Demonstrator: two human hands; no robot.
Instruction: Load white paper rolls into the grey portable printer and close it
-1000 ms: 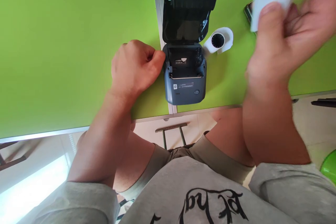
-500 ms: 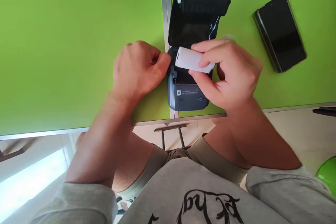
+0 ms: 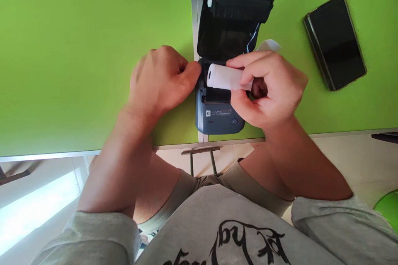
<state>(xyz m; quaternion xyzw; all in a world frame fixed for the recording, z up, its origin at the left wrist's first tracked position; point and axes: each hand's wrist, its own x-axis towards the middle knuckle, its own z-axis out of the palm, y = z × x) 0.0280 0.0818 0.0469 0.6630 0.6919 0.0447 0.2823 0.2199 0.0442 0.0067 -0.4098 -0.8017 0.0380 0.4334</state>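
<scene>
A dark grey-blue thermal printer [image 3: 221, 126] stands at the table's front edge with its black lid [image 3: 231, 29] raised. My right hand [image 3: 270, 87] pinches a white paper roll [image 3: 224, 76] by its right end, holding it over the open compartment, slightly tilted. The roll's dark core hole faces left, and a loose white strip of paper [image 3: 270, 45] shows behind my knuckles. Whether the roll touches the compartment floor, I cannot tell. On the printer's left side, my left hand [image 3: 164, 76] is closed, its thumb against the printer's edge; its fingertips are hidden.
To the right on the green table [image 3: 93, 49] lies a black phone [image 3: 337, 43] on a dark flat object. A metal seam [image 3: 195, 8] runs under the printer. My lap is just below the table edge, with part of a green stool [image 3: 387, 209] at lower right.
My right hand has turned the paper roll and shifted it slightly down, so its core end shows more. More loose paper shows behind the hand. My left hand stays beside the printer.
</scene>
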